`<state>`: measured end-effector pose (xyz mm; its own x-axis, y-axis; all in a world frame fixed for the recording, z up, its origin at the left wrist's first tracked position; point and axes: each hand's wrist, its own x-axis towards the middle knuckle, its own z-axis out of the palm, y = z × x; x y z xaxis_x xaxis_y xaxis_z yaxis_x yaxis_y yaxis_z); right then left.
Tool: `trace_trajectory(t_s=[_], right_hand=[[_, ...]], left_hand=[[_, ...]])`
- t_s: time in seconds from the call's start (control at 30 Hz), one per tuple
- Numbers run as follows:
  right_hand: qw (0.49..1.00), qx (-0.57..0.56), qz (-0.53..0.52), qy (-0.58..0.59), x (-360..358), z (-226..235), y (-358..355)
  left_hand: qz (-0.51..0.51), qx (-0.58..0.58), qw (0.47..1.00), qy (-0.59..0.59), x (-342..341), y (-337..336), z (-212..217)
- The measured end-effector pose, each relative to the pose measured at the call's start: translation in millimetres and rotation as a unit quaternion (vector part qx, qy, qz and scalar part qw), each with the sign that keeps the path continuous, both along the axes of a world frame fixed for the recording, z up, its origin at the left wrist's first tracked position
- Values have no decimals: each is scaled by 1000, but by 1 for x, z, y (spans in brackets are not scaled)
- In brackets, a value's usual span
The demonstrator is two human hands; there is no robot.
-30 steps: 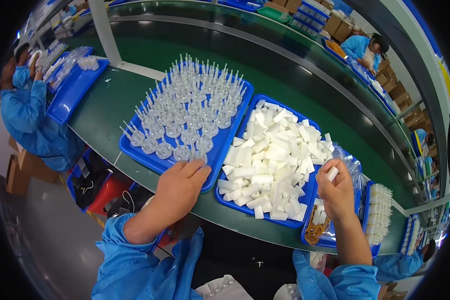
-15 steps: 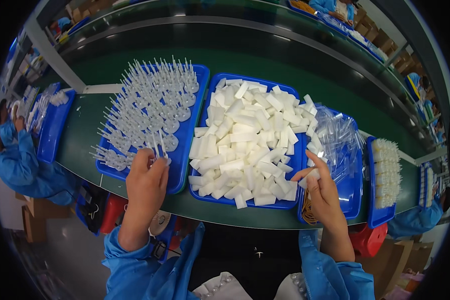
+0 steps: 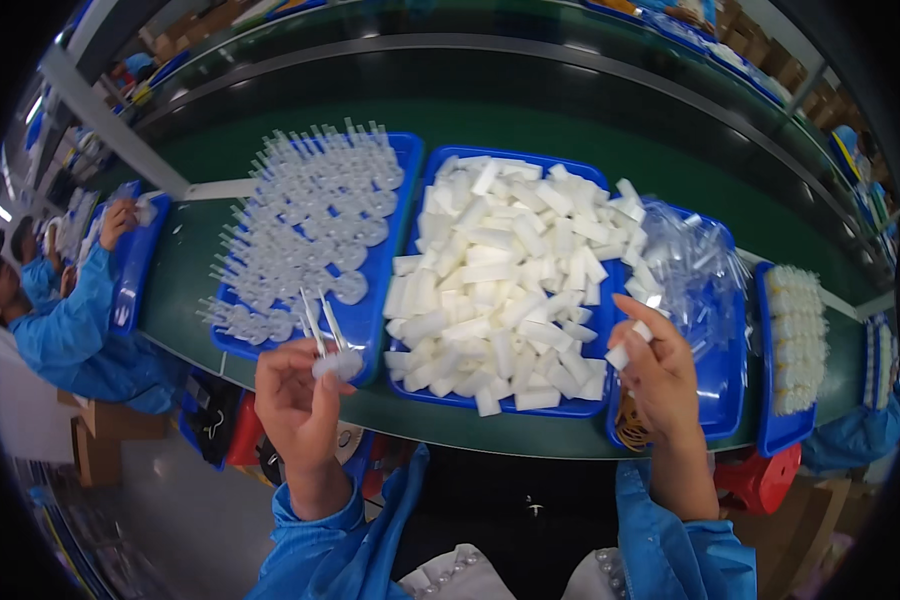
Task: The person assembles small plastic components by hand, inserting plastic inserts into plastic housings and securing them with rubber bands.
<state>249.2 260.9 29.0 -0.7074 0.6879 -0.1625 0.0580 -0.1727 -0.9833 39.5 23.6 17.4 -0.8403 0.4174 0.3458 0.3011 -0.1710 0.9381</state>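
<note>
My left hand (image 3: 295, 400) holds a clear plastic part with two thin prongs (image 3: 328, 345), lifted just in front of a blue tray (image 3: 382, 300) filled with several of the same clear pronged parts (image 3: 310, 225). My right hand (image 3: 660, 375) pinches a small white block (image 3: 625, 345) at the near right corner of the middle blue tray (image 3: 440, 160), which is heaped with white blocks (image 3: 505, 275). Both forearms wear blue sleeves.
A blue tray with clear plastic bags (image 3: 700, 270) sits right of the middle one, then a tray of stacked white pieces (image 3: 795, 335). All rest on a green conveyor table (image 3: 590, 130). A person in blue (image 3: 65, 320) works at the left, at another blue tray (image 3: 135, 265).
My left hand has picked a clear pronged part out of the left tray and raised it. My right hand stays by the middle tray's corner with a white block. The view shifted right.
</note>
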Motion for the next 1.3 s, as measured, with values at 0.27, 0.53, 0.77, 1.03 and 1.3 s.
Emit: trace_trajectory(t_s=[0.27, 0.53, 0.77, 1.03, 1.3], right_hand=[[994, -65, 34, 79, -10, -8, -10], [985, -124, -10, 123, -1, -8, -2], [977, -151, -9, 153, 5, -9, 3], [992, -85, -25, 95, 11, -2, 3], [999, -12, 4, 38, 17, 9, -9]], left_hand=[[-311, 32, 945, 90, 60, 52, -6], [-404, 22, 900, 162, 83, 79, -14], [-398, 18, 898, 186, 88, 85, -22], [-385, -12, 896, 222, 90, 90, -24], [-396, -13, 899, 187, 90, 91, -26]])
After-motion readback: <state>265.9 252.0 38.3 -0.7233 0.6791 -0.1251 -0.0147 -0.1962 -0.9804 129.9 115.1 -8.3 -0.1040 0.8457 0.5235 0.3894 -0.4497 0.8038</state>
